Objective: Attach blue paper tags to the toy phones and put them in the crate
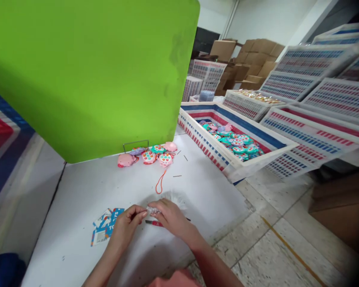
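Here I am with both hands low over the white counter [203, 191], and my right grip [170, 215] is curled round a small, crinkled clear piece [152, 209], fingers on top; my left grip [128, 223] meets it at the left end, thumb and forefinger pinched together on it. The piece sits between the two, mostly covered, so I can't make out its full shape. Right under my fingers lies a slim tool [156, 223] with a red part, half hidden by the right hand, and just beyond that hand there's a heap of clear plastic [179, 199]. Over by my left wrist, blue and white cards [107, 226] overlap in a loose fan. Straight ahead, an orange cord loop [158, 193] lies on the counter, then a few thin dark strips [177, 175], and at the back a cluster of toys [149, 157], pink, green and purple, with colored dots on some. A wire bracket [136, 142] stands behind them, against a big green panel [92, 79]. Off to the right, a striped crate [201, 140] holds a pile of similar toys, with more crates and cardboard boxes [254, 59] farther out.
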Available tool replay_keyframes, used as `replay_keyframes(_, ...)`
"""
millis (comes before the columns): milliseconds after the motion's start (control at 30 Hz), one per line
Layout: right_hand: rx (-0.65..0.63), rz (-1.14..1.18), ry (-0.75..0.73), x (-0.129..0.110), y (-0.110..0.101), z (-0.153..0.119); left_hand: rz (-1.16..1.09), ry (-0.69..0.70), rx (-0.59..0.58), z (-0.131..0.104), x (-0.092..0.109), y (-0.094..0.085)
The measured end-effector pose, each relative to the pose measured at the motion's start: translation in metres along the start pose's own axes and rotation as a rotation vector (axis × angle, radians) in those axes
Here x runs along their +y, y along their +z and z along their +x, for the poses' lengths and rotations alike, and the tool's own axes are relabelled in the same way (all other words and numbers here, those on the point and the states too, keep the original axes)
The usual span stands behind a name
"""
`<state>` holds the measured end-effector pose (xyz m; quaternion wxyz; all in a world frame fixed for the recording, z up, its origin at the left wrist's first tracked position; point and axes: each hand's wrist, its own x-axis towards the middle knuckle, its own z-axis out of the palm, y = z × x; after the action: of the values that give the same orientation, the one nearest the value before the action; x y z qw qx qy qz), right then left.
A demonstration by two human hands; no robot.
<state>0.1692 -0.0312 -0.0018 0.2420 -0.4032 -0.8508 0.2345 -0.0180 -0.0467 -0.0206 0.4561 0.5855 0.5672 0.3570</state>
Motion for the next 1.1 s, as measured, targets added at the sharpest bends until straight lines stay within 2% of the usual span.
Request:
replay_keyframes(133,-0.013,-0.021,0.008,0.008,0.000,0.001,0.157,0.053,0.114,-0.001,-0.002,-0.009)
replay_keyframes(267,-0.002,-0.119,0.109,0.024,-0.006,-0.001,0.245,0.067,0.255,-0.003,0.000,-0.027)
replay_keyframes(333,0.041,-0.182,0.146,0.028,-0.010,-0.001,0.284,0.080,0.289,-0.005,0.004,-0.033)
replay_keyframes(400,0.078,-0.163,0.112,0.024,-0.013,-0.001,0.326,0.136,0.272,-0.008,0.009,-0.033)
replay_keyframes(533,0.027,0.147,-0.037,-0.001,-0.007,0.005,0.338,0.311,0.155,-0.013,0.022,-0.020)
replay_keyframes(633,0.006,0.314,-0.019,-0.015,0.000,0.010,0.331,0.354,0.136,-0.016,0.027,-0.018)
replay_keyframes(767,0.075,0.487,0.068,-0.010,-0.001,0.010,0.284,0.238,0.212,-0.017,0.025,-0.036)
replay_keyframes(867,0.185,0.664,0.182,-0.003,-0.004,0.009,0.170,0.112,0.220,-0.020,0.022,-0.049)
replay_keyframes(933,0.293,0.851,0.272,-0.001,-0.002,0.011,0.097,0.082,0.160,-0.024,0.023,-0.050)
replay_keyframes(1000,0.400,1.123,0.337,-0.001,0.002,0.015,0.068,0.097,0.049,-0.029,0.026,-0.047)
replay_keyframes(1100,0.458,1.470,0.375,-0.006,0.007,0.020,0.037,0.086,-0.114,-0.033,0.028,-0.046)
